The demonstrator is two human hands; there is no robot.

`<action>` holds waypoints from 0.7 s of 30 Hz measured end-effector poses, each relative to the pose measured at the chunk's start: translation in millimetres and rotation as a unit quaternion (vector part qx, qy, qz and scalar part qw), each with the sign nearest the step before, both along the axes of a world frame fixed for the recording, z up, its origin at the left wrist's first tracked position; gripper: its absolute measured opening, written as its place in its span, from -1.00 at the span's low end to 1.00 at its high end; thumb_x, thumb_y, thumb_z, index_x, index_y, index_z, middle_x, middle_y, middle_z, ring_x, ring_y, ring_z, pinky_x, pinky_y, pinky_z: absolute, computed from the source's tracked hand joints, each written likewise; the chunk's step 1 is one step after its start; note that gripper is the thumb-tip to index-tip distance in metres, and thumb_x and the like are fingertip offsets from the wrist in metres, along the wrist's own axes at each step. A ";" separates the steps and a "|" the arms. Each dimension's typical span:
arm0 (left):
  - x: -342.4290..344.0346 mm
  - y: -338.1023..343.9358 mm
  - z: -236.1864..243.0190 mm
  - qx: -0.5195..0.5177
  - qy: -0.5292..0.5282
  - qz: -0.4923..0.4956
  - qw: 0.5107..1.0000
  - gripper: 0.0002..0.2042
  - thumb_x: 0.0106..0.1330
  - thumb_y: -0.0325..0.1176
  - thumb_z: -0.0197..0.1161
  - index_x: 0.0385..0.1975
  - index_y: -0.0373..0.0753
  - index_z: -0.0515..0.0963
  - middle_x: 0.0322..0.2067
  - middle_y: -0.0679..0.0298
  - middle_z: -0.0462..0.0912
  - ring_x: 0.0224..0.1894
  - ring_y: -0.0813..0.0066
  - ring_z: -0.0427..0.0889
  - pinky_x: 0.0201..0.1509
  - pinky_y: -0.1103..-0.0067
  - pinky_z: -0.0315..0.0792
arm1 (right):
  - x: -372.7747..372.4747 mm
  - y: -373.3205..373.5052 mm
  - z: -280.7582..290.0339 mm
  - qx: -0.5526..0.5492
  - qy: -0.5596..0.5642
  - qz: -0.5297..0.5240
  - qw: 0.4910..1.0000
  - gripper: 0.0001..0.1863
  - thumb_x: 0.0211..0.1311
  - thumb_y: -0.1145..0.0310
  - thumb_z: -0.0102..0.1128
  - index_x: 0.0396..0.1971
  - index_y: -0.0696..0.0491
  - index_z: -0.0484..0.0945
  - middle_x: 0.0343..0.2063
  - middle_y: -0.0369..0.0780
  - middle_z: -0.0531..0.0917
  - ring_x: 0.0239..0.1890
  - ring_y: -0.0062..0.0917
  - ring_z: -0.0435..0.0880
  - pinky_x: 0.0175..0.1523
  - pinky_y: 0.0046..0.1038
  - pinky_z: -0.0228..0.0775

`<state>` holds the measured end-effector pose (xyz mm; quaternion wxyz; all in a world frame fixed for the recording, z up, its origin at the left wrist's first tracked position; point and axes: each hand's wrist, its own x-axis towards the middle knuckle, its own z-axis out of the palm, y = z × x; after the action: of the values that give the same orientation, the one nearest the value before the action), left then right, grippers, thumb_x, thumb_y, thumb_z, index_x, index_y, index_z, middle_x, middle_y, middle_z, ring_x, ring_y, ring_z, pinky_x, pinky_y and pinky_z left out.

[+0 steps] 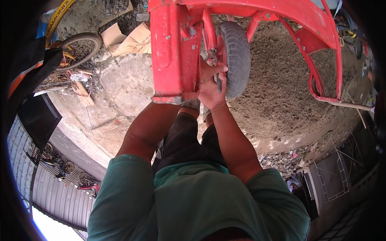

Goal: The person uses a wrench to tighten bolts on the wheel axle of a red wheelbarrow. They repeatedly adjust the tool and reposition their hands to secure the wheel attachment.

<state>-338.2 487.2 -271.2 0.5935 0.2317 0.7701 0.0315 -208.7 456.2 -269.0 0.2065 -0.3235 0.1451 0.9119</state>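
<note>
A red metal frame with a worn black rubber wheel stands in front of me; it looks like a wheelbarrow. My left forearm passes behind the frame's boxy red beam. From beyond it, my left hand reaches to the wheel's hub side, fingers curled and one fingertip near the tyre. Just below, my right hand is closed at the wheel's inner side. A dark slim piece shows by its fingers; its kind is unclear. Above both hands is the axle fitting. Part of the left hand is hidden.
Curved red tubing extends to the right. Torn cardboard lies on the ground at far left, near a bicycle wheel and wood scraps. Rough concrete meets loose soil. Rubble lies at lower right.
</note>
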 end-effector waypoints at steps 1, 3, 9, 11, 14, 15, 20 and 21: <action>-1.3 0.1 0.9 -0.006 -0.009 -0.008 1.000 0.09 -0.10 0.36 0.34 0.17 -0.57 0.19 -0.16 -0.25 0.62 -0.09 -0.02 0.70 -0.08 0.32 0.59 | -3.9 -1.2 2.4 -0.018 -0.003 -0.020 1.000 -0.23 0.08 -0.31 0.10 0.31 -0.40 0.22 0.31 -0.16 0.31 0.33 0.11 0.22 0.28 0.25 0.03; -7.7 13.2 23.4 -0.020 -0.041 -0.025 0.999 0.00 -0.06 0.29 0.33 0.15 -0.52 0.20 -0.17 -0.24 0.63 -0.12 -0.02 0.71 -0.10 0.32 0.61 | -7.4 -0.1 4.0 -0.029 -0.005 -0.040 0.999 -0.21 0.07 -0.32 0.09 0.31 -0.36 0.24 0.29 -0.19 0.34 0.32 0.02 0.27 0.29 0.20 0.07; -8.6 29.8 59.3 -0.091 -0.037 0.009 0.995 0.06 -0.09 0.33 0.34 0.19 -0.49 0.16 -0.12 -0.26 0.60 -0.09 -0.13 0.67 -0.08 0.24 0.59 | -4.1 3.9 -10.7 0.010 0.038 0.011 0.999 -0.21 0.04 -0.27 0.11 0.29 -0.25 0.27 0.28 -0.22 0.34 0.29 -0.18 0.33 0.35 0.09 0.09; -9.6 21.7 66.1 -0.070 -0.041 0.024 0.996 0.12 -0.12 0.36 0.35 0.26 -0.48 0.10 -0.02 -0.29 0.53 0.04 -0.18 0.58 0.06 0.21 0.51 | -6.7 6.7 -14.9 -0.001 0.054 -0.007 0.999 -0.20 0.02 -0.21 0.15 0.29 -0.23 0.26 0.27 -0.20 0.34 0.28 -0.19 0.33 0.36 0.06 0.09; 0.0 2.7 72.8 -0.042 -0.041 0.026 0.998 0.15 -0.12 0.35 0.35 0.31 -0.41 0.03 0.09 -0.28 0.37 0.16 -0.18 0.39 0.18 0.20 0.35 | -5.8 7.0 -17.2 -0.042 0.028 -0.076 0.996 -0.21 -0.02 -0.09 0.23 0.27 -0.18 0.25 0.25 -0.16 0.36 0.27 -0.20 0.34 0.36 0.01 0.12; 4.2 -5.4 70.1 -0.032 -0.038 0.018 0.999 0.15 -0.12 0.34 0.35 0.33 -0.39 0.00 0.13 -0.27 0.32 0.20 -0.17 0.33 0.21 0.19 0.30 | -1.3 9.3 -14.6 -0.019 0.031 -0.057 0.998 -0.31 0.02 -0.03 0.22 0.21 -0.21 0.34 0.23 -0.21 0.40 0.27 -0.24 0.35 0.38 -0.02 0.12; 15.9 -31.2 68.8 -0.007 -0.008 -0.015 1.000 0.21 -0.11 0.33 0.35 0.43 -0.28 -0.13 0.32 -0.25 0.07 0.39 -0.17 0.01 0.40 0.17 0.05 | -2.9 24.1 3.0 0.019 0.036 0.010 0.999 -0.55 0.09 0.13 0.17 0.05 -0.25 0.53 0.09 -0.25 0.54 0.25 -0.31 0.41 0.38 -0.10 0.19; 17.5 -31.4 66.1 -0.007 -0.004 -0.019 1.000 0.22 -0.11 0.32 0.35 0.45 -0.26 -0.15 0.35 -0.25 0.02 0.43 -0.17 -0.05 0.43 0.17 0.00 | -4.0 25.6 1.8 0.022 0.035 0.015 0.999 -0.55 0.09 0.12 0.17 0.06 -0.24 0.53 0.08 -0.24 0.54 0.24 -0.30 0.41 0.37 -0.09 0.19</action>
<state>-320.7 455.7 -205.1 0.5989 0.2415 0.7634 0.0158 -212.7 481.8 -267.2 0.1947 -0.2891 0.1268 0.9287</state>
